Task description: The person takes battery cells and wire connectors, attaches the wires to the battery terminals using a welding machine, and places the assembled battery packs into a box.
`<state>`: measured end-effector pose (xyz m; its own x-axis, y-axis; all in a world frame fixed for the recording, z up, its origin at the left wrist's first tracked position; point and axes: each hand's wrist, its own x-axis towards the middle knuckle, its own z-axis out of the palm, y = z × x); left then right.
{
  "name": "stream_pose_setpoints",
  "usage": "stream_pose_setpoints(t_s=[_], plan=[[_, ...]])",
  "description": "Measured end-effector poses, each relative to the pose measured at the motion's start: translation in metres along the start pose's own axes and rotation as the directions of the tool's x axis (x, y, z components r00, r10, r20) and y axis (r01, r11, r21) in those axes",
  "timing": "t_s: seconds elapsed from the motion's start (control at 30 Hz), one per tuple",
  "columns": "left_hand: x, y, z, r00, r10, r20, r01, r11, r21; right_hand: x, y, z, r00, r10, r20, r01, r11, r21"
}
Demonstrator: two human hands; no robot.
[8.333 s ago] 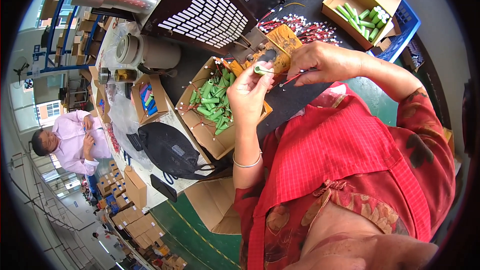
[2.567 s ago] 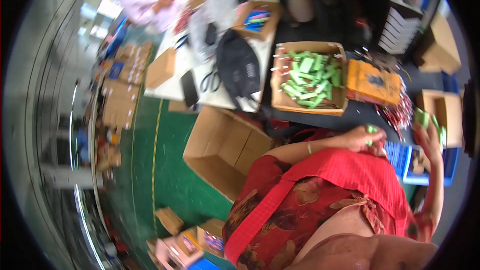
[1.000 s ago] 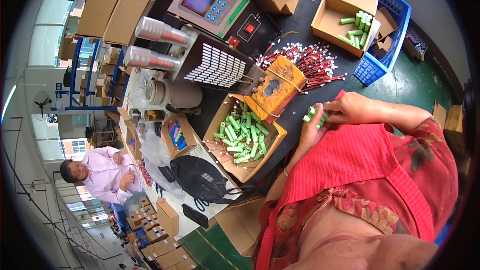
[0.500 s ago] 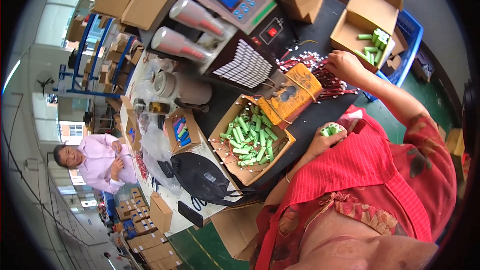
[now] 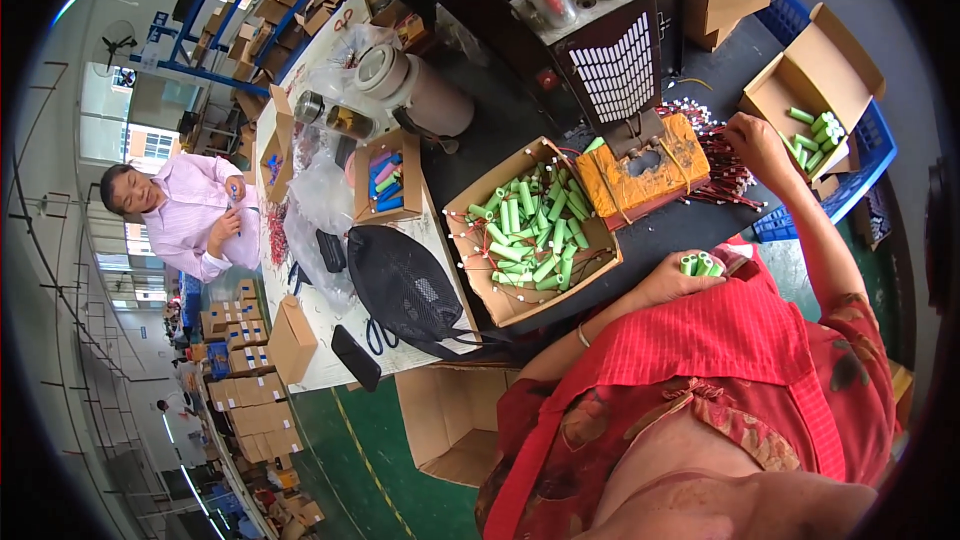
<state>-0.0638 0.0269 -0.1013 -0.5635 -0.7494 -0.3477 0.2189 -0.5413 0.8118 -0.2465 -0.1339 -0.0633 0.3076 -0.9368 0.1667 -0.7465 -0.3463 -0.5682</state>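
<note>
Several green cylindrical battery cells (image 5: 702,265) are bunched in my left hand (image 5: 672,283), close to my red apron, with their ends facing up. My right hand (image 5: 757,147) reaches out to a heap of red and black wire leads (image 5: 728,180) with white connectors. Its fingertips are pinched at the edge of the heap; what is between them is hidden. Beside the heap, a worn yellow block (image 5: 640,172) sits under the welding machine's (image 5: 618,65) electrodes, with a green cell (image 5: 595,145) at its left end. An open cardboard box (image 5: 530,230) holds many green cells with leads.
Another open carton (image 5: 800,90) with green cells rests on a blue crate (image 5: 868,150) at right. To the left are a black mesh bag (image 5: 405,285), a phone (image 5: 355,357), a large flask (image 5: 415,90) and a box of coloured cells (image 5: 388,180). A person (image 5: 195,210) stands across the table.
The whole view has turned and shifted, so the machine and table sit further right. My left hand keeps hold of the cells, and my right hand stays at the wire heap.
</note>
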Motion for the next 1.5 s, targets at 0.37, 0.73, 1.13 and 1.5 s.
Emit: stream_pose_setpoints(t_s=[0.37,0.73,1.13,1.5], plan=[[-0.005,-0.002,0.008,0.992,-0.063,-0.111,0.043,0.984,-0.173,-0.018,-0.027,-0.035,0.987,0.111,0.120,-0.159,0.485,0.860],[-0.022,-0.003,0.019,0.993,-0.025,-0.112,0.004,0.983,-0.181,-0.062,-0.042,-0.018,0.851,-0.065,0.521,-0.459,0.390,0.798],[-0.023,-0.009,0.027,0.976,0.024,-0.219,-0.061,0.985,-0.164,-0.081,-0.067,-0.015,0.824,-0.097,0.558,-0.435,0.523,0.733],[-0.001,-0.026,0.011,0.982,0.191,0.004,-0.190,0.973,0.133,-0.091,-0.084,0.009,0.858,-0.471,0.204,0.266,0.748,0.608]])
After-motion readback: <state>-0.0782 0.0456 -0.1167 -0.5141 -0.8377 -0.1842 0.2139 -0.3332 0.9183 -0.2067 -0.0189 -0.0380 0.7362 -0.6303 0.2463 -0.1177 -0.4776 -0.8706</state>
